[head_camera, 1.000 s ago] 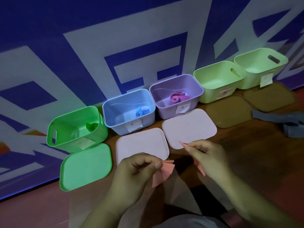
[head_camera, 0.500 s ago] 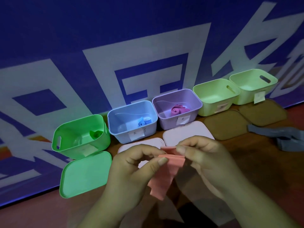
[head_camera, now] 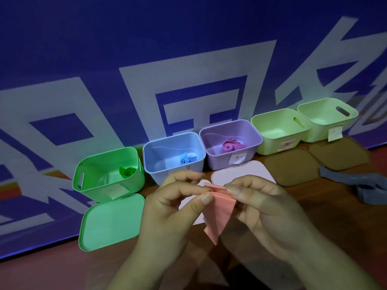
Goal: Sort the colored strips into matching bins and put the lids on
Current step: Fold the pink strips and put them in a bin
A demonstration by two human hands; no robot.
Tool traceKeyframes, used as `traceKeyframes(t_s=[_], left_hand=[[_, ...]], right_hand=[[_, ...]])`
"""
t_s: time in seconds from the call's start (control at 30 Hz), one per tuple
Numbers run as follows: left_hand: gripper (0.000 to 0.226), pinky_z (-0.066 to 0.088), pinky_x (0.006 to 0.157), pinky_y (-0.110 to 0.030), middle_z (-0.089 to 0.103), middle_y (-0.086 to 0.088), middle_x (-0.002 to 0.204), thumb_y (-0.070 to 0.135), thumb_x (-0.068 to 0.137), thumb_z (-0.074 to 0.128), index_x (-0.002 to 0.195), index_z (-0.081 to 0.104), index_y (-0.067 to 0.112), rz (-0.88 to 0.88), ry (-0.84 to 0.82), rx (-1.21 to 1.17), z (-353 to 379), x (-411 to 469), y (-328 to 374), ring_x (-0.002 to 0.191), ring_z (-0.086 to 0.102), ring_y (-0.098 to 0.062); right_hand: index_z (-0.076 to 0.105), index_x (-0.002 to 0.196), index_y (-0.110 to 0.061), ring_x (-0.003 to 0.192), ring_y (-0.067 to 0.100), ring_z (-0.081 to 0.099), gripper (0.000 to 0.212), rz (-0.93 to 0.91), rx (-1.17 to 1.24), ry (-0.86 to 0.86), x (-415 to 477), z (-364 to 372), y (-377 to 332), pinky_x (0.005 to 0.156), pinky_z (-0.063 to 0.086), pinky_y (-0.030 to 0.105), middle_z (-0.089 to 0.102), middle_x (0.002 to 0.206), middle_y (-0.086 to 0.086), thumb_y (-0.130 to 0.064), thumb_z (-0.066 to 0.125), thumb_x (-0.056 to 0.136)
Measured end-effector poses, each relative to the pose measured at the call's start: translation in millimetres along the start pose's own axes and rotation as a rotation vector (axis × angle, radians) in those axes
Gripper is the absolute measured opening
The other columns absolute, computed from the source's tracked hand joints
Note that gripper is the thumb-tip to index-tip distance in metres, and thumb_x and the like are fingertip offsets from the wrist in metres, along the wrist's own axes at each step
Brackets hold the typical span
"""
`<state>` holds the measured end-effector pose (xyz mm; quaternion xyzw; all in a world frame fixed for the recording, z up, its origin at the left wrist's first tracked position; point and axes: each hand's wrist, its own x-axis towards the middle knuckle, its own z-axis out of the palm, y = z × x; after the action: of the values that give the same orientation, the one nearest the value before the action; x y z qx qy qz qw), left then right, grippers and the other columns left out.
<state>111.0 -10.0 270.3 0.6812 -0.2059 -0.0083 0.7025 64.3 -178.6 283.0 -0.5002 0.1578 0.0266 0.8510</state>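
Five open bins stand in a row against the blue wall: green bin (head_camera: 109, 174) holding a green roll, blue bin (head_camera: 173, 155) a blue roll, purple bin (head_camera: 230, 143) a pink-purple roll, then two pale green bins. In front, left hand (head_camera: 173, 206) and right hand (head_camera: 261, 208) both pinch the folded pink strip (head_camera: 218, 212) by its top edge. A grey strip (head_camera: 360, 183) lies on the table at far right.

Both hands (head_camera: 209, 206) have come together, apparently folding the pink strip (head_camera: 217, 212) into layers.
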Motion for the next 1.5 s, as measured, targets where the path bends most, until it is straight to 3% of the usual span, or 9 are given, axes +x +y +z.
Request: traceKeyframes(t_s=[0.2,0.37,0.47,0.53,0.77,1.0,1.17,1.27,1.5], left_hand=[[0.008,0.050,0.089,-0.020,0.074,0.002,0.104,0.026,0.072,0.076,0.079,0.079,0.027,-0.008,0.024,-0.037,3,1,2,0.107,0.068,-0.017],[0.018,0.053,0.086,-0.023,0.077,0.000,0.097,0.008,0.074,0.073,0.076,0.079,0.024,-0.056,0.048,-0.090,8,3,4,0.101,0.071,-0.017],[0.013,0.054,0.085,-0.022,0.078,-0.003,0.093,0.011,0.072,0.074,0.076,0.078,0.023,-0.065,0.073,-0.121,9,3,4,0.100,0.072,-0.018],[0.008,0.055,0.085,-0.024,0.078,-0.004,0.094,0.015,0.072,0.075,0.077,0.078,0.021,-0.065,0.083,-0.123,9,3,4,0.099,0.072,-0.020],[0.015,0.055,0.079,-0.022,0.077,-0.004,0.088,0.006,0.073,0.073,0.078,0.077,0.020,-0.027,0.110,-0.075,5,4,4,0.089,0.073,-0.019],[0.011,0.053,0.069,-0.017,0.075,0.004,0.076,0.016,0.072,0.075,0.077,0.076,0.026,-0.038,0.186,-0.029,3,0,10,0.072,0.069,-0.009],[0.015,0.053,0.070,-0.015,0.073,0.006,0.078,0.013,0.073,0.072,0.085,0.073,0.022,-0.049,0.232,-0.059,0,5,14,0.073,0.067,-0.005],[0.023,0.052,0.069,-0.015,0.071,0.006,0.076,-0.002,0.079,0.071,0.092,0.068,0.017,-0.051,0.241,-0.109,-4,9,19,0.073,0.066,-0.005],[0.022,0.052,0.069,-0.015,0.071,0.008,0.077,-0.005,0.082,0.070,0.093,0.068,0.013,0.023,0.129,-0.096,-18,19,39,0.074,0.066,-0.005]], right_hand=[[0.074,0.071,-0.009,0.079,0.026,0.071,0.006,0.016,0.037,-0.011,-1,4,-2,0.069,0.057,0.033,0.070,0.086,0.019,-0.010,0.070,0.067],[0.074,0.071,-0.009,0.076,0.024,0.070,0.005,0.029,0.065,-0.035,0,5,-3,0.066,0.057,0.031,0.068,0.083,0.017,-0.010,0.072,0.067],[0.074,0.072,-0.010,0.074,0.022,0.070,0.013,0.029,0.083,-0.058,0,6,-3,0.066,0.056,0.030,0.069,0.080,0.013,-0.014,0.078,0.061],[0.074,0.070,-0.011,0.073,0.021,0.069,0.005,0.033,0.073,-0.052,0,7,-2,0.065,0.056,0.029,0.069,0.078,0.012,-0.011,0.075,0.065],[0.074,0.068,-0.012,0.071,0.021,0.070,0.006,0.034,0.057,-0.055,2,13,-2,0.066,0.057,0.031,0.070,0.077,0.011,-0.016,0.077,0.064],[0.075,0.073,-0.012,0.077,0.023,0.068,0.007,0.014,0.011,-0.074,3,18,1,0.070,0.056,0.034,0.071,0.081,0.013,-0.016,0.075,0.068],[0.076,0.084,-0.017,0.080,0.018,0.067,0.023,-0.145,-0.199,-0.106,6,20,-10,0.074,0.054,0.031,0.073,0.087,0.008,-0.025,0.080,0.063],[0.075,0.085,-0.017,0.077,0.012,0.070,0.030,-0.293,-0.391,-0.106,5,30,-20,0.071,0.054,0.019,0.075,0.084,0.001,-0.009,0.091,0.061],[0.072,0.086,-0.006,0.058,0.005,0.062,0.011,-0.415,-0.528,-0.044,1,56,-40,0.058,0.051,0.015,0.067,0.067,0.000,0.003,0.074,0.080]])
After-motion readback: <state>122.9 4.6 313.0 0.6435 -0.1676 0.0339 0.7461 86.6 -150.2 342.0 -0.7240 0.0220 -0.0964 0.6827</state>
